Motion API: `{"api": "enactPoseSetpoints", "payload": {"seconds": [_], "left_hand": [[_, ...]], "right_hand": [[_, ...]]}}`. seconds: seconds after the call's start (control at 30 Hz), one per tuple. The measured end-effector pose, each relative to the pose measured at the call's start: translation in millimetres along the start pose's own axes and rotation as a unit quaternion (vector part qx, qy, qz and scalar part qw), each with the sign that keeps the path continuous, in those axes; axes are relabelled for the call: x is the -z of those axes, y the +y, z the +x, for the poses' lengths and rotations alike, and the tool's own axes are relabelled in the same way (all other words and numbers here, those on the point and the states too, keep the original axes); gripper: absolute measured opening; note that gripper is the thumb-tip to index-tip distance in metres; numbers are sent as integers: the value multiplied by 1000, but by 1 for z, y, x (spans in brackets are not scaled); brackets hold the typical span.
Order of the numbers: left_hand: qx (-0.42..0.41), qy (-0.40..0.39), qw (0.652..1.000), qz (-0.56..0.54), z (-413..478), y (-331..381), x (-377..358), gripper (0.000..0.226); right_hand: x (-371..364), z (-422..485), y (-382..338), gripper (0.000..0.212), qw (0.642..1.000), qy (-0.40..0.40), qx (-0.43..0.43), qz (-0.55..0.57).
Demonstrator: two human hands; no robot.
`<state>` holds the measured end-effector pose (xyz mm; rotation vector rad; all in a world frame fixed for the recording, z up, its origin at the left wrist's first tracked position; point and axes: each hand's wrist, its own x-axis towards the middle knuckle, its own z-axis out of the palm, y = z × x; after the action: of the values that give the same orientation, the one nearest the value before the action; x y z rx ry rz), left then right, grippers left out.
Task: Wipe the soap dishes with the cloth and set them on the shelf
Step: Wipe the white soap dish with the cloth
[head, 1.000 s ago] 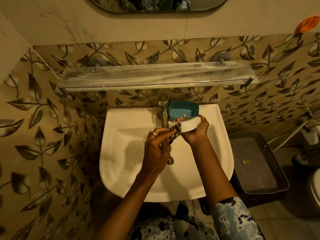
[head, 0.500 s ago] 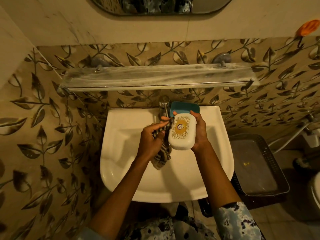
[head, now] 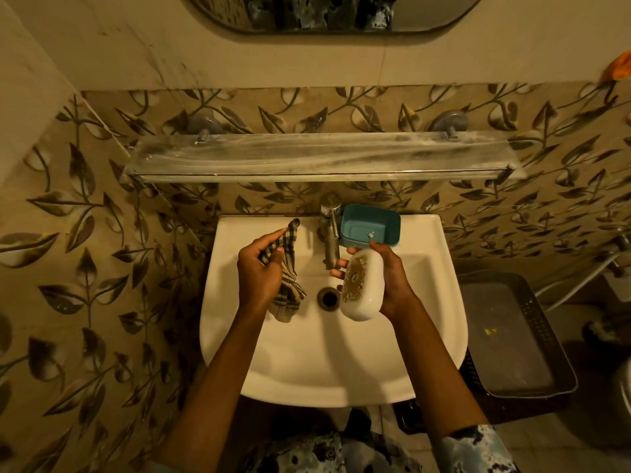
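My right hand [head: 392, 285] grips a white soap dish [head: 363, 288] with a gold patterned top, held over the basin to the right of the drain. My left hand [head: 259, 274] holds a checked cloth [head: 286, 288] over the basin's left side, apart from that dish. A teal soap dish [head: 370, 227] lies open side up on the sink's back rim, just right of the tap. The glass shelf [head: 317, 158] on the wall above the sink carries nothing.
The chrome tap [head: 329, 230] stands between my hands at the back of the white sink [head: 327, 370]. A dark plastic basket [head: 512, 339] sits low to the right of the sink. A mirror [head: 327, 11] hangs above. Leaf-patterned tiles cover the walls.
My left hand has pulled the cloth away to the left, off the white dish. My right hand has lowered the dish and tilted it lengthwise over the basin.
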<state>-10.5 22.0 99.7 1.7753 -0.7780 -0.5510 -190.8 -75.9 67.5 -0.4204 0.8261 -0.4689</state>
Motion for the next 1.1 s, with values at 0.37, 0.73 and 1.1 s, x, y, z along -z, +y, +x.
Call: {"api": "enactPoseSetpoints", "payload": {"seconds": [0.37, 0.73, 1.1], "left_hand": [[40, 7, 999, 5, -1, -22, 2, 32], [55, -10, 998, 31, 20, -34, 2, 25], [-54, -91, 950, 295, 132, -28, -4, 20]], "right_hand": [[8, -18, 17, 36, 979, 129, -1, -158], [-8, -22, 3, 56, 953, 120, 45, -273], [-15, -30, 4, 42, 955, 112, 56, -270]]}}
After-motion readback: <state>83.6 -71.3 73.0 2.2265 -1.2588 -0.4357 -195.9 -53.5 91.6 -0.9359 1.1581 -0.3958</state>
